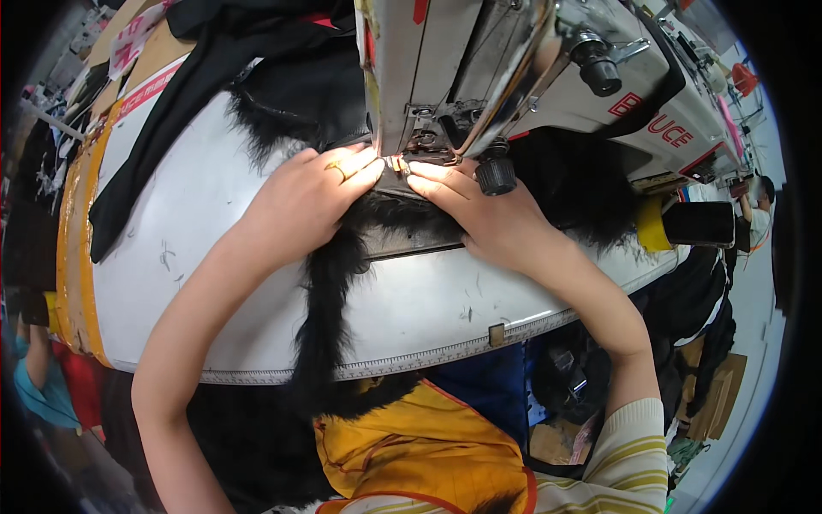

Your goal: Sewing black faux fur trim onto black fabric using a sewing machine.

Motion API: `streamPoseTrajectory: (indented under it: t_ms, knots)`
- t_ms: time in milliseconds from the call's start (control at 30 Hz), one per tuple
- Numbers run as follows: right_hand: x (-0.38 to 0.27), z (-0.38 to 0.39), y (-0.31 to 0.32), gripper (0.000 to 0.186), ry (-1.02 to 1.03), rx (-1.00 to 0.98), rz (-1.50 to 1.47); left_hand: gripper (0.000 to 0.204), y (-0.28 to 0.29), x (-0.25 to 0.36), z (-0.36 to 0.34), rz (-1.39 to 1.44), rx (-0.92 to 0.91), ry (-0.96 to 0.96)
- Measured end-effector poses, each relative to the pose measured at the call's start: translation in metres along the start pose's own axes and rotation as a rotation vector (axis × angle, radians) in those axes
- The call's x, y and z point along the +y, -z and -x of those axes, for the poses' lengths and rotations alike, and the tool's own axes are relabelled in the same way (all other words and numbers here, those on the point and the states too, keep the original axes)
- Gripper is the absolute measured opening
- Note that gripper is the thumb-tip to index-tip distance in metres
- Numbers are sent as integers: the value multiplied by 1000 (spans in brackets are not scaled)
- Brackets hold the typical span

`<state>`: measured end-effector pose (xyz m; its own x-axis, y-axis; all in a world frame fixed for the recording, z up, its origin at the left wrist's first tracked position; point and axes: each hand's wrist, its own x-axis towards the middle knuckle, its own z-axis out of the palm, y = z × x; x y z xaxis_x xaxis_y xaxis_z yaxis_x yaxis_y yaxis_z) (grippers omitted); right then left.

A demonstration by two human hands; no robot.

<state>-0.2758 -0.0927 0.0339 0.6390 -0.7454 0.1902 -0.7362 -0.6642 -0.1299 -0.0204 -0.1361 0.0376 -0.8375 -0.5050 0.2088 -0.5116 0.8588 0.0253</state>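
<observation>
Both my hands are at the needle area of a white sewing machine (479, 68), lit by its lamp. My left hand (300, 201), with a ring on one finger, is closed on black fur-trimmed fabric (300, 86) just left of the presser foot (398, 164). From the right, my right hand (501, 214) grips the same piece, its fingertips close to the foot. A strip of black fur trim (330, 300) runs below my left hand and hangs over the table's front edge. More black fur (591, 193) bunches to the right. My thumbs are mostly hidden.
The white sewing table (205, 188) has a measuring tape (411, 364) along its front edge and yellow tape at its left end. Black cloth (163, 146) lies at the left. A yellow-orange apron (419, 445) covers my lap. Another person (758, 214) is at the far right.
</observation>
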Motion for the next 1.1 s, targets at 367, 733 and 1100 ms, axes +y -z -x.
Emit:
streamPoseTrajectory:
  t_ms: [367,733,1100]
  knots:
    - [12,8,-2,52,184,43,55,36,-3,8,6,38,84,-261]
    - [38,8,-2,16,71,151,-63,29,-14,-10,6,52,164,-126]
    - [61,18,-26,6,-19,180,50,29,-24,-14,-4,28,241,-171]
